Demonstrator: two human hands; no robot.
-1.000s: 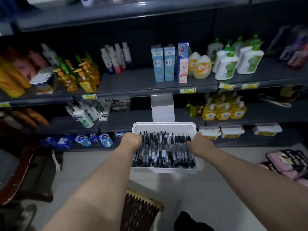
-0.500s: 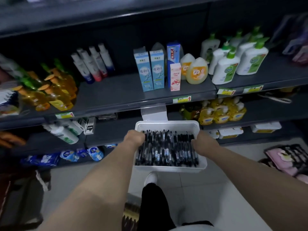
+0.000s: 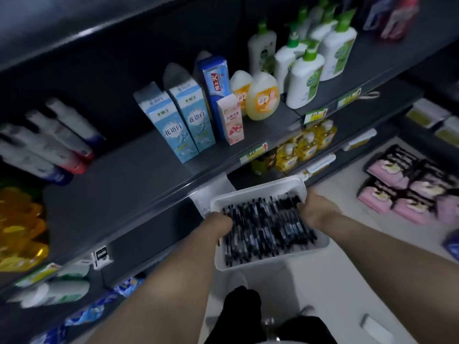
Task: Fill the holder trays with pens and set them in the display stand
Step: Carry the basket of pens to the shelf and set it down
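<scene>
Left hand (image 3: 219,223) and right hand (image 3: 314,207) gripping opposite tray (image 3: 258,192) sides; pens (image 3: 267,228) lying loose between. Likely rigid, moderately heavy; tilting risks spilling.

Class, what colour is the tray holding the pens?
White tray, in the head view.

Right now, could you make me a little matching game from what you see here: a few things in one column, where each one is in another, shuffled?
Things:
1. white tray
2. black pens
3. light blue boxes
4. pink packs

Places:
a. on the floor at the right
b. standing on the dark shelf
c. held between the left hand and the right hand
d. lying in the tray

Pairs: 1-c, 2-d, 3-b, 4-a
</scene>
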